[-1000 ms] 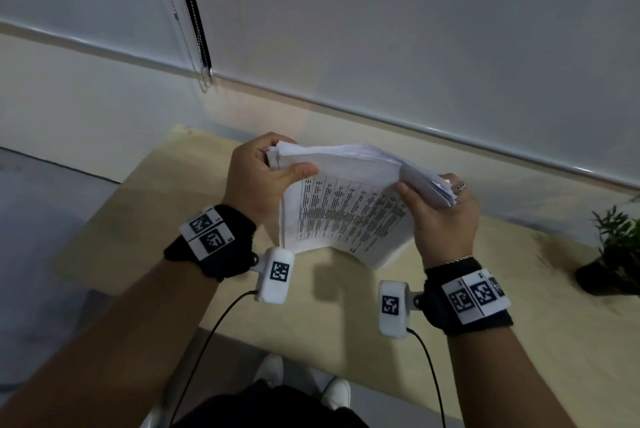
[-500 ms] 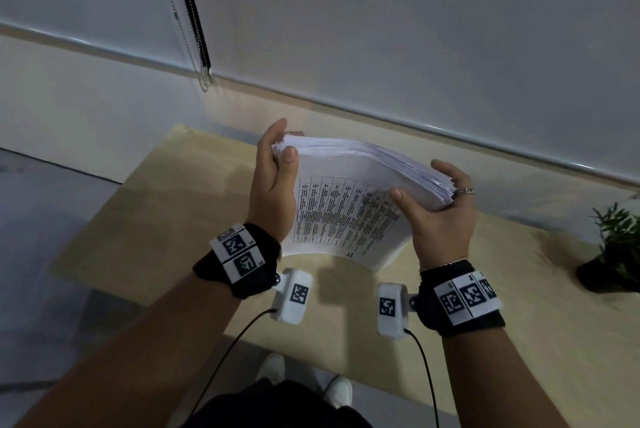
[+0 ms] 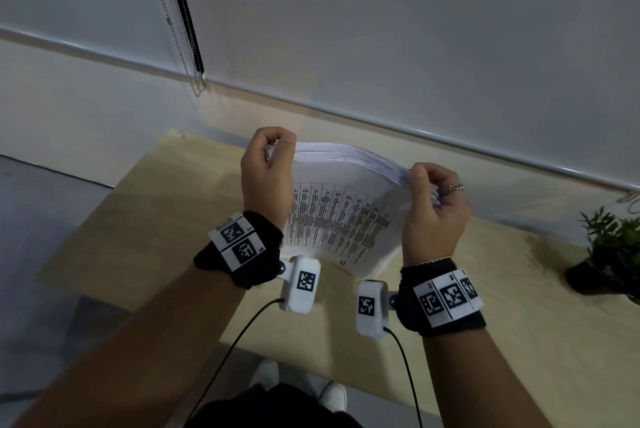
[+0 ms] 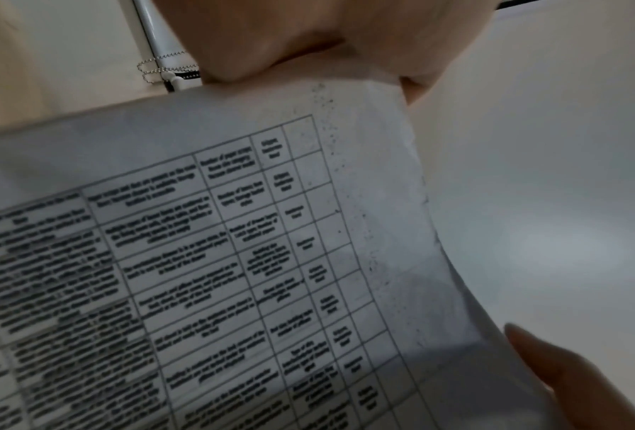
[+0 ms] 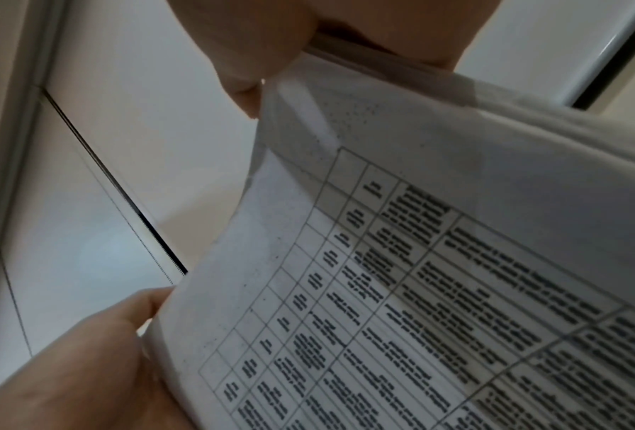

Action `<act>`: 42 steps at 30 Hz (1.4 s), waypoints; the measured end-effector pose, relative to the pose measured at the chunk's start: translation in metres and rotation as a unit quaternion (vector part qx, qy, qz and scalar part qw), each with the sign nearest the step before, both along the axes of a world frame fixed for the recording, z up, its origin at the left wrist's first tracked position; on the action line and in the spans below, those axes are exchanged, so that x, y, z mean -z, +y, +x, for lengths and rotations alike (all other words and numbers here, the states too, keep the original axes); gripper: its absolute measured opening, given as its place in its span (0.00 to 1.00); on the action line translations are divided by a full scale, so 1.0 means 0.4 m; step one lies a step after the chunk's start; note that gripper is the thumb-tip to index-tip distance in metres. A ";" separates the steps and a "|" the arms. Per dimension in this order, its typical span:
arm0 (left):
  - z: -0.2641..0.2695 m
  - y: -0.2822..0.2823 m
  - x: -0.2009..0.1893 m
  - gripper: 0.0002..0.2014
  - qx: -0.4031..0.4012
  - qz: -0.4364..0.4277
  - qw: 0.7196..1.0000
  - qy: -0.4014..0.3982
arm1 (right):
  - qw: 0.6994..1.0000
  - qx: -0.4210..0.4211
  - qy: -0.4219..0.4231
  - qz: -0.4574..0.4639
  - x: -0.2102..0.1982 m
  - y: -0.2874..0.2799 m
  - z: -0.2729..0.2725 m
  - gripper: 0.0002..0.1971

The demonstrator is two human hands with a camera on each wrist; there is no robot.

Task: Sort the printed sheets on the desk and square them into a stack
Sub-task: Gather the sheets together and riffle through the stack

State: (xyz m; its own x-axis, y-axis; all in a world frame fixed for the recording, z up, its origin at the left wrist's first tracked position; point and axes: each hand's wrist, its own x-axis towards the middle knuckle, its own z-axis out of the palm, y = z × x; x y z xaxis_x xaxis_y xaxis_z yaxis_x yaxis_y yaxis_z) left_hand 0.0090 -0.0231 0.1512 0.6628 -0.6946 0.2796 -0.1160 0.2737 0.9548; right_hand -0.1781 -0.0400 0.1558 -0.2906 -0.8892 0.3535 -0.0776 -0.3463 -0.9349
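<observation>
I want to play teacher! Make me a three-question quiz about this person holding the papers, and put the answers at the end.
1. True or false: the papers lie flat on the desk.
2. Which hand wears a ring: A left hand, B right hand?
3. Fill in: at the desk's right end stands a ___.

Key:
1. False; both hands hold them up above the desk.
2. B.
3. Plant.

Looks like an office: a pale wooden desk (image 3: 485, 341) against roller blinds (image 3: 415, 29), a potted plant (image 3: 613, 254) at its right edge.
</observation>
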 end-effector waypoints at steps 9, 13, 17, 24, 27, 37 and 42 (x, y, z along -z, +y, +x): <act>-0.005 -0.006 -0.014 0.06 0.004 0.018 1.000 0.002 | 0.995 0.019 -0.089 0.037 -0.009 -0.008 -0.010 0.08; -0.006 -0.008 -0.017 0.06 -0.002 0.023 1.000 -0.012 | 0.997 -0.013 -0.074 0.026 -0.014 0.001 -0.006 0.10; 0.000 -0.007 -0.013 0.05 0.024 0.006 0.999 -0.047 | 0.999 0.009 -0.038 0.027 -0.009 0.000 -0.005 0.13; 0.016 -0.012 0.003 0.04 0.061 -0.009 0.994 -0.089 | 1.000 -0.009 0.024 0.017 -0.001 0.001 -0.002 0.16; 0.019 -0.017 0.004 0.05 0.065 -0.006 0.992 -0.104 | 0.999 -0.003 -0.050 0.016 -0.003 -0.006 -0.008 0.14; 0.074 -0.004 0.003 0.16 0.177 0.041 0.976 -0.123 | 0.993 -0.080 0.077 0.026 0.028 -0.029 -0.068 0.10; 0.093 0.021 0.063 0.24 0.256 0.068 0.960 -0.095 | 0.988 -0.139 0.050 0.040 0.046 -0.001 -0.106 0.14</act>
